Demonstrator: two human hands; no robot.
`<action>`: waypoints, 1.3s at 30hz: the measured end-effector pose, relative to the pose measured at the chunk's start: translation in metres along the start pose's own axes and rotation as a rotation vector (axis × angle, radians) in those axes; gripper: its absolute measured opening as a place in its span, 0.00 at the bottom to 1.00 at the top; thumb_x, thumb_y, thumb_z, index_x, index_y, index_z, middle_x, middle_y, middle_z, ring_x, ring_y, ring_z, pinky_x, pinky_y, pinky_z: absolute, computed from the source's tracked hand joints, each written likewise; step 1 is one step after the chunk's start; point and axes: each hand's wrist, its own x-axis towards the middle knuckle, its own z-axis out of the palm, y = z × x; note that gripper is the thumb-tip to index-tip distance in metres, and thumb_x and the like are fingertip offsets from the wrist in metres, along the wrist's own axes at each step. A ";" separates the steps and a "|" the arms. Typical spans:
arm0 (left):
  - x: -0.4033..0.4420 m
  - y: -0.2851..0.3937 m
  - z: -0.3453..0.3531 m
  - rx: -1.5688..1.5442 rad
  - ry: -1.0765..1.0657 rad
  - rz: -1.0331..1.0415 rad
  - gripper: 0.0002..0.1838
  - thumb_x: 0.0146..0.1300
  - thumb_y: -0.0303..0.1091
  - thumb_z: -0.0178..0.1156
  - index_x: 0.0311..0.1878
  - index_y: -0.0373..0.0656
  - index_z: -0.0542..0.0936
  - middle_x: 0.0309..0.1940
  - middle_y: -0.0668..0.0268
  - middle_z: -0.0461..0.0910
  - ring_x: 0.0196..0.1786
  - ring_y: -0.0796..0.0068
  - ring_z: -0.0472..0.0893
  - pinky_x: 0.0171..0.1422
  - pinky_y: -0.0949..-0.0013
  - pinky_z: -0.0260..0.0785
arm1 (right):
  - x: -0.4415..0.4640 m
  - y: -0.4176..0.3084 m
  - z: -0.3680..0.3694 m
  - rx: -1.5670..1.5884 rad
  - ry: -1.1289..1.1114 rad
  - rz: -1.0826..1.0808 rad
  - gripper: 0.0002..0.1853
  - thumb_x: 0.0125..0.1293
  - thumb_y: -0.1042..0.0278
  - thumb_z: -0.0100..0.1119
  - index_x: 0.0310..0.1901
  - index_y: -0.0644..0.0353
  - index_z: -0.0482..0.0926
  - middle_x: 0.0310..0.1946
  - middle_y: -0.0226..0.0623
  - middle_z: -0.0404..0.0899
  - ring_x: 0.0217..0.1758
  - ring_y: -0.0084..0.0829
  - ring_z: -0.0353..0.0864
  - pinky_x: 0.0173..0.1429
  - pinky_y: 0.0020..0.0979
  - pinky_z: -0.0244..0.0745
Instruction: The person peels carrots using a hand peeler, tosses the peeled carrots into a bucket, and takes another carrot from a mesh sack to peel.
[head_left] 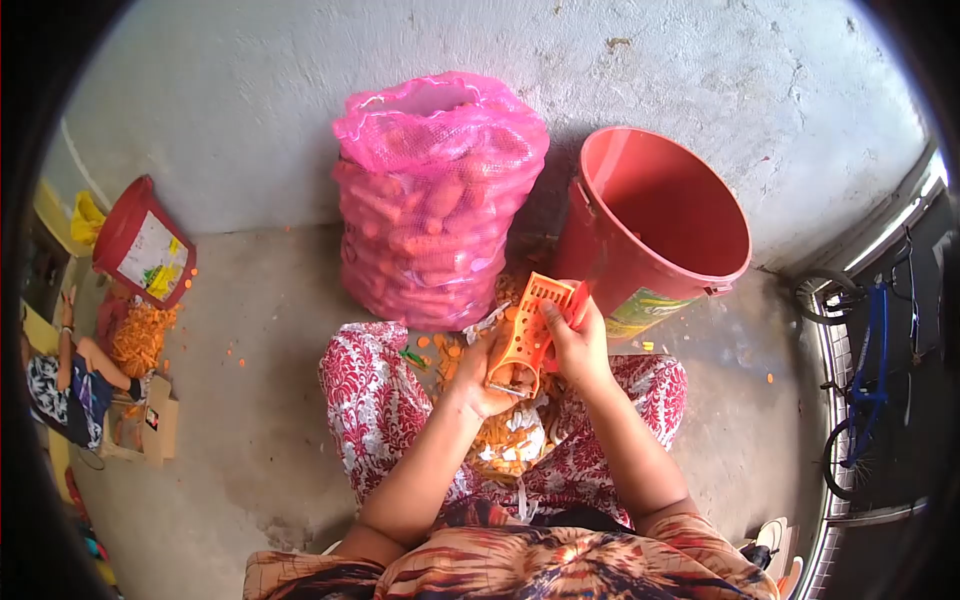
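From where I stand, the biggest container is a tall pink mesh sack [430, 215], packed with whole orange carrots that show through the netting; its top gapes loosely. It sits on the grey concrete floor [265, 350] near the pale painted wall [260, 110]. Just to the right of it stands a large round red plastic bucket [665, 205], wide open at the mouth, with a green-and-yellow label [645, 312] low on its side; I can see the inner wall, but the bottom is hard to make out.

In front of these, a person sits with legs apart, holding a long flat orange plastic grater with rows of holes [530, 335], tilted over the lap. The left hand [482, 382] is wrapped around its lower end; the right hand [575, 345] grips its upper side, by a small red piece [577, 303] I can't identify. Between the knees, below the grater, a clear plastic bag [512, 445] bulges with orange pieces, and round orange slices [447, 355] lie beside it.

Off to the left is another red bucket with a white label [150, 250], near a heap of orange pieces [143, 338] and a seated co-worker beside an open brown cardboard box [158, 420].
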 end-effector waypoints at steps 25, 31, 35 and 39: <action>-0.043 -0.040 -0.018 0.167 -0.256 -0.171 0.20 0.62 0.50 0.41 0.31 0.42 0.72 0.22 0.64 0.71 0.23 0.75 0.68 0.20 0.76 0.57 | 0.027 0.006 -0.070 -0.154 0.552 -0.101 0.04 0.59 0.75 0.50 0.31 0.60 0.65 0.20 0.31 0.67 0.22 0.19 0.67 0.28 0.23 0.66; -0.028 -0.027 -0.017 -0.023 -0.355 -0.134 0.20 0.63 0.48 0.39 0.36 0.42 0.72 0.24 0.64 0.73 0.23 0.75 0.70 0.21 0.75 0.59 | -0.025 -0.013 -0.023 -0.027 0.120 0.003 0.07 0.59 0.75 0.52 0.39 0.60 0.68 0.25 0.26 0.71 0.26 0.15 0.69 0.29 0.19 0.67; -0.023 -0.030 -0.012 -0.069 -0.190 -0.043 0.17 0.63 0.44 0.40 0.42 0.43 0.73 0.33 0.65 0.77 0.32 0.70 0.77 0.28 0.67 0.71 | -0.044 -0.011 -0.005 -0.055 0.025 0.020 0.08 0.59 0.74 0.52 0.38 0.64 0.67 0.26 0.33 0.73 0.28 0.20 0.73 0.32 0.24 0.70; -0.015 -0.035 -0.017 -0.154 -0.075 -0.025 0.17 0.62 0.43 0.40 0.43 0.42 0.73 0.35 0.64 0.77 0.35 0.67 0.78 0.32 0.63 0.74 | -0.044 -0.007 -0.004 -0.331 0.056 -0.251 0.08 0.58 0.74 0.53 0.38 0.65 0.67 0.24 0.39 0.74 0.27 0.27 0.74 0.32 0.28 0.69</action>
